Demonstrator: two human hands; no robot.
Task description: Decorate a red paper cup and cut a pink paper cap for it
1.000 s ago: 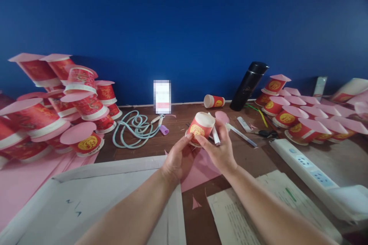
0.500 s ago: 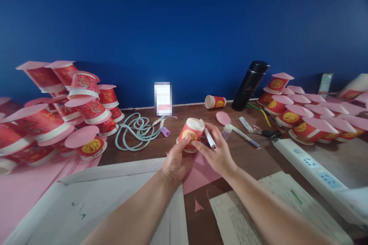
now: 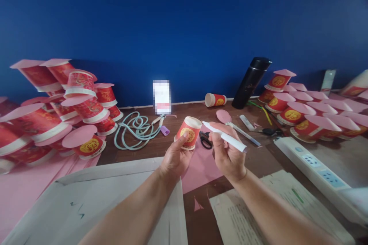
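My left hand (image 3: pixel 176 157) is closed around a red paper cup (image 3: pixel 190 132) with a gold round emblem. The cup leans slightly, its white end up. In my right hand (image 3: pixel 228 153) is a white pen-shaped tube (image 3: pixel 227 138), gripped between thumb and fingers. Its narrow tip points left, close to the cup's upper edge but seemingly apart from it. Black-handled scissors (image 3: pixel 206 141) lie between the hands, partly hidden, beside a pink paper sheet (image 3: pixel 198 172). A pink paper disc (image 3: pixel 223 116) rests just beyond my right hand.
Red cups with pink discs are stacked at left (image 3: pixel 83 109) and right (image 3: pixel 293 115). A black flask (image 3: pixel 250 84), a lying stack of cups (image 3: pixel 215 100), a coiled cable (image 3: pixel 135 130) and a phone-like bright screen (image 3: pixel 162 97) stand behind. A power strip (image 3: pixel 310 160) runs along the right.
My right hand has drawn away from the cup to the right. The white tube has turned in its fingers, its tip now toward the cup. My left hand still holds the cup.
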